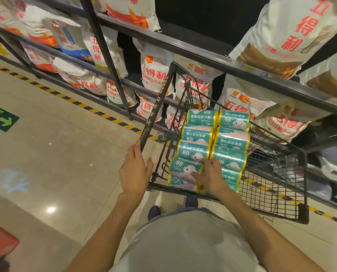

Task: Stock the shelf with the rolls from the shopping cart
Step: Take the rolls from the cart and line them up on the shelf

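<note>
Left hand (134, 169): fingers straight, touching the shopping cart's handle bar (156, 108). Right hand (210, 176): fingers spread, resting on teal trash-bag rolls (214, 138) stacked in the cart basket (271, 185).

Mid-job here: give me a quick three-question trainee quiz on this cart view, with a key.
1. True or false: the left hand is lifting a roll out of the shopping cart.
2. How are the teal rolls arranged in the cart? A) one single row B) two side-by-side columns C) scattered loose
3. Fill in: the right hand reaches down onto the ____ end of the rolls.

Key:
1. False. The left hand is at the end of the cart's black handle bar, fingers straight, holding no roll.
2. B. The shelf behind holds only white sacks.
3. Near. Its fingers are spread on the rolls, with no roll lifted yet.
</note>
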